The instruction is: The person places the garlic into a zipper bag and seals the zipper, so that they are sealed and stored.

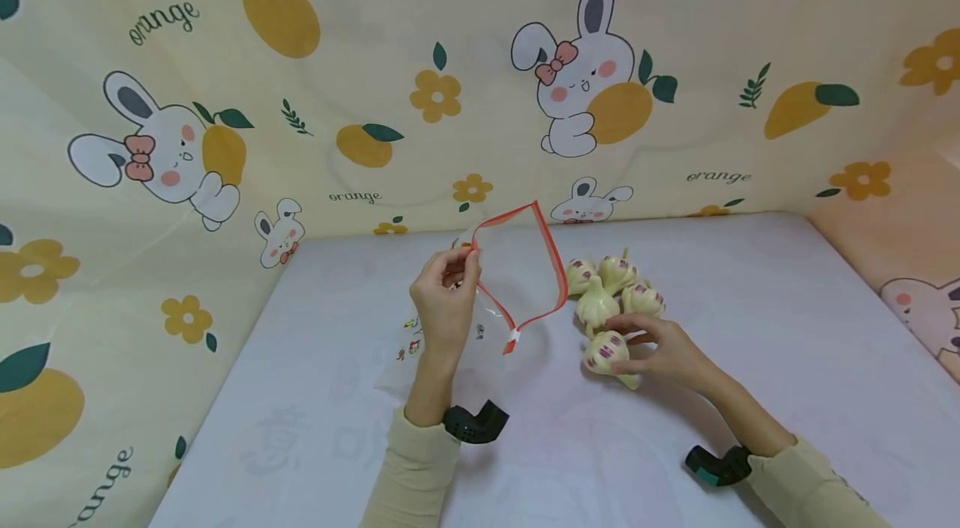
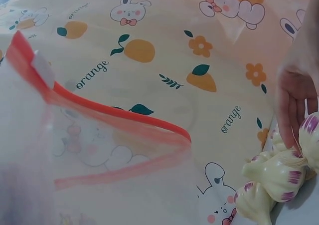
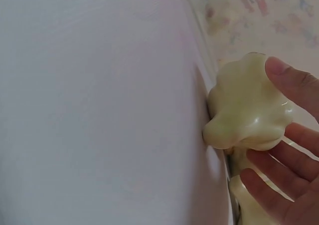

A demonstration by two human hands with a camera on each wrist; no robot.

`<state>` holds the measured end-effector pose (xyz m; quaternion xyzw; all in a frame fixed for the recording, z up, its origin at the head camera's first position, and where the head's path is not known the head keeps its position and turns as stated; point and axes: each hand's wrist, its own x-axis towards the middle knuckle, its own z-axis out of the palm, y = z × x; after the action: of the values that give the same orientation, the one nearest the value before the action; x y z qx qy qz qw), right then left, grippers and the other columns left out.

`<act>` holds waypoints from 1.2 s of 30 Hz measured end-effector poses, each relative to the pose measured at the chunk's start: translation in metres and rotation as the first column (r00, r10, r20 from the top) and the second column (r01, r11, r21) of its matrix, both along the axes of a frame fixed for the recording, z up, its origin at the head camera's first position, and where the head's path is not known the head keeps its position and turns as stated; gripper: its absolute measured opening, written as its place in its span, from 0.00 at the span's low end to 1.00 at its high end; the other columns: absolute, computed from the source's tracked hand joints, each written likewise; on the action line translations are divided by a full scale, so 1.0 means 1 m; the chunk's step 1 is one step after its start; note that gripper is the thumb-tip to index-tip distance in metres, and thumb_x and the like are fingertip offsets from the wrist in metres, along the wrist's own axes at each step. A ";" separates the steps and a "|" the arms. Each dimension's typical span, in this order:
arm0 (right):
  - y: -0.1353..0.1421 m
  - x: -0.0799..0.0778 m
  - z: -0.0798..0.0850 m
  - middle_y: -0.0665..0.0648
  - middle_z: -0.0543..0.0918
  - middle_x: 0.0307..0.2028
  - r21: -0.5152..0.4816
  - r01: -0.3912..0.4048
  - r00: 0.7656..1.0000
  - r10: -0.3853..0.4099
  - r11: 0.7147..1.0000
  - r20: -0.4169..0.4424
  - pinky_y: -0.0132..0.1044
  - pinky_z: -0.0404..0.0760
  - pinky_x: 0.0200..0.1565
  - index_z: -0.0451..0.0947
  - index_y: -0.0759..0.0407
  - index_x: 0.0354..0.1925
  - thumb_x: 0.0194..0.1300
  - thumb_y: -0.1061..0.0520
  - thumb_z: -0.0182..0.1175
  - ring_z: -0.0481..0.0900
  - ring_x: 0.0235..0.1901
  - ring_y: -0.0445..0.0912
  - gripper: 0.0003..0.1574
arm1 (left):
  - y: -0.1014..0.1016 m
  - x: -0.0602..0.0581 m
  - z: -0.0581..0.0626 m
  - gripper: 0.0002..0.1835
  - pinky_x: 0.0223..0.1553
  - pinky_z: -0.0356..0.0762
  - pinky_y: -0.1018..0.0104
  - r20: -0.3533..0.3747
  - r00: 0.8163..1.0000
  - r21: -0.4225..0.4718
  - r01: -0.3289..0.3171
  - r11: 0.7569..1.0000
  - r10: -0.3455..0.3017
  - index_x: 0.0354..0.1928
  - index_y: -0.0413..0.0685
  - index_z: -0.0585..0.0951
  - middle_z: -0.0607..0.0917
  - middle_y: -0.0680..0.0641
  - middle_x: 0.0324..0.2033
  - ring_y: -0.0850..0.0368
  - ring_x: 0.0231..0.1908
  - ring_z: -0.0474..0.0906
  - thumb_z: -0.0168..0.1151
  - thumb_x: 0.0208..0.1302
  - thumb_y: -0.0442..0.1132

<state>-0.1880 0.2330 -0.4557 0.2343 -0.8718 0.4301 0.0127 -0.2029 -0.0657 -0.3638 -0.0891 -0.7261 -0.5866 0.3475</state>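
Note:
Between thumb and fingers, my left hand [image 1: 447, 295] pinches the rim of a clear plastic zip bag [image 1: 557, 257]. The bag has a red-orange edge and a white slider, and its mouth gapes toward the right. Small coloured prints mark its lower part. My right hand [image 1: 667, 351] holds the nearest garlic bulb [image 1: 604, 352], with the thumb on one side and fingers on the other; in the right wrist view the bulb [image 3: 249, 105] is still low by the table. Right behind it sit several more pale garlic bulbs [image 1: 597, 305] with purple streaks, clustered together.
A white-covered table [image 1: 315, 395] lies under everything. Behind it rises a cream curtain [image 1: 480, 3] printed with rabbits, oranges and flowers. A black wrist device [image 1: 476, 422] is on the left wrist, another [image 1: 718, 465] on the right.

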 end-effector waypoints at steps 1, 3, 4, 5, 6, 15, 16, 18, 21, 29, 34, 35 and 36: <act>0.000 0.000 -0.001 0.66 0.84 0.48 0.005 -0.002 1.000 0.002 1.000 -0.002 0.35 0.84 0.44 0.77 0.66 0.52 0.46 0.58 0.76 0.74 0.43 0.24 0.34 | 0.000 0.000 0.000 0.09 0.33 0.80 0.83 -0.002 1.000 0.002 0.002 1.000 -0.002 0.35 0.32 0.84 0.86 0.36 0.30 0.52 0.28 0.82 0.64 0.62 0.34; 0.000 0.000 -0.002 0.65 0.84 0.47 0.004 -0.001 1.000 0.001 1.000 -0.008 0.34 0.84 0.44 0.78 0.66 0.52 0.45 0.58 0.76 0.74 0.43 0.23 0.34 | 0.001 0.000 0.000 0.09 0.33 0.80 0.83 -0.002 1.000 0.001 0.006 1.000 -0.006 0.35 0.32 0.84 0.86 0.36 0.30 0.53 0.27 0.82 0.64 0.62 0.34; 0.000 0.000 -0.002 0.65 0.84 0.46 0.002 0.002 1.000 -0.002 1.000 -0.010 0.34 0.84 0.43 0.78 0.66 0.51 0.45 0.58 0.77 0.73 0.43 0.23 0.35 | 0.001 0.000 -0.001 0.09 0.33 0.80 0.83 -0.001 1.000 0.001 0.007 1.000 -0.007 0.35 0.32 0.84 0.86 0.36 0.30 0.53 0.27 0.82 0.64 0.62 0.34; 0.000 0.000 -0.003 0.65 0.84 0.46 0.000 0.003 1.000 -0.003 1.000 -0.011 0.33 0.84 0.43 0.78 0.66 0.51 0.44 0.57 0.77 0.73 0.43 0.23 0.35 | 0.001 0.000 -0.001 0.09 0.33 0.80 0.83 0.002 1.000 0.000 0.008 1.000 -0.008 0.35 0.32 0.84 0.86 0.36 0.30 0.53 0.27 0.81 0.64 0.62 0.34; 0.000 0.000 -0.004 0.64 0.84 0.46 -0.001 0.004 1.000 -0.004 1.000 -0.012 0.32 0.84 0.43 0.78 0.65 0.51 0.43 0.57 0.78 0.73 0.43 0.22 0.35 | 0.002 0.000 -0.001 0.09 0.33 0.80 0.83 0.004 1.000 -0.001 0.009 1.000 -0.009 0.35 0.32 0.83 0.86 0.36 0.30 0.54 0.27 0.81 0.64 0.62 0.34; 0.001 -0.002 -0.004 0.66 0.83 0.48 0.006 -0.012 1.000 0.012 1.000 0.002 0.32 0.84 0.43 0.77 0.66 0.53 0.41 0.57 0.78 0.71 0.44 0.21 0.39 | 0.001 -0.001 -0.002 0.08 0.33 0.79 0.84 0.011 1.000 -0.006 0.006 1.000 -0.006 0.35 0.32 0.83 0.85 0.36 0.30 0.53 0.28 0.81 0.64 0.62 0.34; 0.001 -0.002 -0.004 0.66 0.83 0.48 0.009 -0.017 1.000 0.017 1.000 0.001 0.32 0.84 0.43 0.77 0.66 0.53 0.42 0.57 0.78 0.71 0.44 0.21 0.39 | 0.001 -0.001 -0.002 0.08 0.33 0.79 0.84 0.011 1.000 -0.006 0.007 1.000 -0.007 0.35 0.32 0.83 0.85 0.36 0.30 0.52 0.28 0.81 0.64 0.62 0.34; 0.002 -0.002 -0.004 0.66 0.83 0.48 0.010 -0.021 1.000 0.021 1.000 -0.003 0.32 0.84 0.43 0.77 0.67 0.53 0.42 0.57 0.78 0.72 0.44 0.22 0.39 | 0.001 0.000 -0.002 0.08 0.34 0.79 0.84 0.012 1.000 -0.007 0.005 1.000 -0.005 0.35 0.32 0.83 0.85 0.36 0.30 0.52 0.28 0.81 0.64 0.62 0.34; 0.002 -0.002 -0.004 0.66 0.84 0.47 0.019 -0.017 1.000 0.017 1.000 0.004 0.31 0.84 0.43 0.77 0.66 0.53 0.43 0.57 0.78 0.72 0.44 0.22 0.38 | 0.001 0.000 -0.001 0.08 0.34 0.79 0.84 0.015 1.000 -0.007 0.004 1.000 -0.003 0.35 0.32 0.83 0.86 0.36 0.30 0.51 0.28 0.82 0.64 0.62 0.34; 0.002 -0.001 -0.004 0.67 0.83 0.48 0.023 -0.015 1.000 0.014 1.000 0.012 0.30 0.84 0.44 0.77 0.69 0.53 0.44 0.59 0.77 0.72 0.44 0.21 0.37 | 0.001 0.000 0.000 0.08 0.33 0.79 0.84 0.003 1.000 -0.003 0.001 1.000 -0.001 0.34 0.32 0.83 0.86 0.36 0.29 0.53 0.27 0.82 0.64 0.61 0.33; 0.001 0.000 -0.002 0.68 0.82 0.49 0.034 -0.011 1.000 0.010 0.999 0.022 0.31 0.85 0.46 0.77 0.70 0.53 0.45 0.59 0.76 0.72 0.45 0.21 0.37 | 0.001 0.000 0.000 0.08 0.32 0.79 0.84 0.005 1.000 0.001 0.001 1.000 -0.001 0.35 0.32 0.83 0.86 0.36 0.29 0.54 0.27 0.82 0.64 0.61 0.33; 0.001 0.000 -0.001 0.68 0.83 0.49 0.038 -0.008 1.000 0.007 0.999 0.025 0.32 0.85 0.46 0.77 0.69 0.53 0.45 0.59 0.76 0.72 0.45 0.21 0.37 | 0.001 0.000 0.000 0.08 0.33 0.79 0.84 0.006 1.000 0.002 0.002 1.000 -0.002 0.35 0.32 0.83 0.86 0.36 0.30 0.54 0.27 0.82 0.64 0.62 0.33; 0.001 0.000 0.000 0.68 0.83 0.50 0.043 -0.005 1.000 0.004 0.999 0.027 0.34 0.85 0.47 0.77 0.69 0.53 0.45 0.58 0.76 0.72 0.45 0.21 0.37 | 0.001 0.000 0.000 0.08 0.33 0.79 0.84 0.007 1.000 0.003 0.003 1.000 -0.003 0.35 0.32 0.83 0.86 0.36 0.30 0.54 0.27 0.82 0.64 0.62 0.33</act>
<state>-0.1877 0.2340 -0.4559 0.2308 -0.8803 0.4144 -0.0051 -0.2028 -0.0650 -0.3639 -0.0875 -0.7263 -0.5885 0.3443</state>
